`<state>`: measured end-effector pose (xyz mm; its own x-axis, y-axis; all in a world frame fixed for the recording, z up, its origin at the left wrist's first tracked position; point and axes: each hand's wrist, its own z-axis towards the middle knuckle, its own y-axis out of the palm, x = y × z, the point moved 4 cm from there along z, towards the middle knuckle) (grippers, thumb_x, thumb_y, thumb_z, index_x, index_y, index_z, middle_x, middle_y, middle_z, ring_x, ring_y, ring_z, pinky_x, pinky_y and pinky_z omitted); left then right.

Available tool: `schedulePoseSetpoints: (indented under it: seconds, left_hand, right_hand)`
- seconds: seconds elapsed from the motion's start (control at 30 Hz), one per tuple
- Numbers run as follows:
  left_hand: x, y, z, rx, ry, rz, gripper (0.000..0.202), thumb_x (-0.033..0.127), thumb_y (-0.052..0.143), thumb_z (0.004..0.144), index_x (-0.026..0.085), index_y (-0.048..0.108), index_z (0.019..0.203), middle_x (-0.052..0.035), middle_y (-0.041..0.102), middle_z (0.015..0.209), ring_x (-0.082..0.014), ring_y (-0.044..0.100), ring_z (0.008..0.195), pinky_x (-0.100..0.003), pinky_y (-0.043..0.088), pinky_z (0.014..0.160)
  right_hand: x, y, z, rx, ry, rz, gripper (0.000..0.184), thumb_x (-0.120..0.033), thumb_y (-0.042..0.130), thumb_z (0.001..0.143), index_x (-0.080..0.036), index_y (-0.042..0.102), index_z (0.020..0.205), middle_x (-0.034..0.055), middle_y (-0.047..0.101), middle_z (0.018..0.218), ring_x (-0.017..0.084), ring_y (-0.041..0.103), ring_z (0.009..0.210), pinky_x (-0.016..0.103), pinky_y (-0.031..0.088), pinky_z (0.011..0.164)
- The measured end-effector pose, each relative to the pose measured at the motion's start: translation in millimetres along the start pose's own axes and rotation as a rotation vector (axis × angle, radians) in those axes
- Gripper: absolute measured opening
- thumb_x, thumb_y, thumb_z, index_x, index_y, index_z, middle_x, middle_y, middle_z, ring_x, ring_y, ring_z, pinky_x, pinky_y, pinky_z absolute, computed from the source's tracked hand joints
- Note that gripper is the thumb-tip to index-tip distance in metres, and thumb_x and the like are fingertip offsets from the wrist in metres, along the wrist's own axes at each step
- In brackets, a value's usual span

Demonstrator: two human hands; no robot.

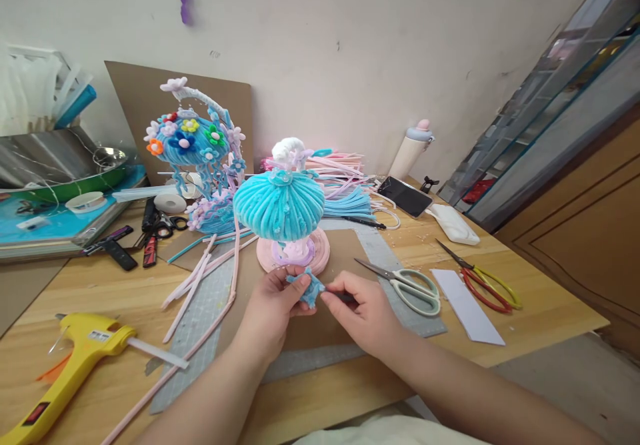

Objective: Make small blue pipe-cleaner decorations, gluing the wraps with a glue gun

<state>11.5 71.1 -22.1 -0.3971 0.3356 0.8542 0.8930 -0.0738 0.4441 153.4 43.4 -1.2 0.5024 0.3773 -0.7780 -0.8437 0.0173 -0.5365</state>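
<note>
Pale-walled room, wooden desk (555, 315): small fuzzy light-blue piece (312, 289) held in both hands

At the centre of the frame, the light-blue piece is gripped between the thumb and fingers of the left hand (277, 298); its right tip appears to be pinched by the right hand (363, 306), whose grip is closed. Just above them in the frame, a ribbed turquoise plush dome (279, 208) is carried over a round pink coiled base (323, 253); this pair is judged to be largely assembled. At upper left, a blue model covered with multicoloured fuzzy flowers (193, 143) seems finished. The light-blue piece is attached to neither, and its shaping is judged to be incomplete. At lower left, a yellow plastic glue gun (83, 358) is marked with a white label (101, 335) and a red-and-black label (37, 413); their print cannot be read.
</note>
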Motion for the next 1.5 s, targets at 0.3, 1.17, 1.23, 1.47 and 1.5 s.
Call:
schedulePoseSetpoints:
  seconds: [0.3, 1.17, 1.23, 1.47, 1.5]
  left_hand:
    - [-1.1, 4.6, -2.6, -0.012, 0.052, 0.149, 0.033, 0.027, 0.079, 0.059, 0.014, 0.059, 0.081, 0.0000, 0.063, 0.070, -0.0114, 0.058, 0.061, -0.029, 0.057, 0.060]
    - [4.3, 10.3, -5.0, -0.289, 0.070, 0.065, 0.031, 0.021, 0.076, 0.066, 0.017, 0.045, 0.069, 0.0038, 0.061, 0.068, -0.0099, 0.060, 0.054, -0.020, 0.044, 0.050]
    - [7.0, 10.0, -3.3, -0.238, 0.163, 0.063, 0.032, 0.019, 0.077, 0.064, 0.017, 0.045, 0.066, 0.0046, 0.059, 0.068, -0.0088, 0.057, 0.056, -0.021, 0.046, 0.053]
    - [13.9, 8.8, -5.5, -0.112, 0.385, 0.370, 0.012, 0.015, 0.070, 0.071, 0.018, 0.065, 0.081, 0.0014, 0.060, 0.075, -0.0100, 0.055, 0.068, -0.020, 0.044, 0.059]
    - [13.3, 8.6, -5.6, -0.120, 0.390, 0.376, 0.010, 0.017, 0.069, 0.071, 0.018, 0.066, 0.081, 0.0009, 0.061, 0.074, -0.0106, 0.055, 0.067, -0.021, 0.044, 0.059]
  right_hand:
    - [-0.1, 3.7, 1.4, 0.062, 0.145, -0.090, 0.025, -0.025, 0.048, 0.086, -0.018, 0.049, 0.062, -0.0037, 0.048, 0.054, 0.009, 0.040, 0.049, 0.020, 0.029, 0.046]
    - [-8.0, -7.9, 11.7, -0.245, 0.188, 0.260, 0.014, -0.022, 0.048, 0.087, -0.017, 0.055, 0.076, -0.0033, 0.051, 0.062, 0.010, 0.044, 0.057, 0.021, 0.035, 0.055]
    - [-15.6, -7.7, 6.7, -0.203, 0.137, 0.134, 0.016, -0.021, 0.045, 0.088, -0.018, 0.056, 0.077, -0.0029, 0.052, 0.066, 0.010, 0.044, 0.059, 0.021, 0.033, 0.055]
    - [-23.7, -11.1, 6.6, -0.136, 0.058, -0.120, 0.016, -0.018, 0.046, 0.085, -0.018, 0.052, 0.070, -0.0046, 0.046, 0.061, 0.009, 0.038, 0.055, 0.021, 0.027, 0.051]
    - [-22.5, -11.4, 7.4, -0.129, 0.068, -0.110, 0.015, -0.018, 0.046, 0.085, -0.018, 0.053, 0.072, -0.0043, 0.048, 0.061, 0.009, 0.039, 0.055, 0.021, 0.028, 0.051]
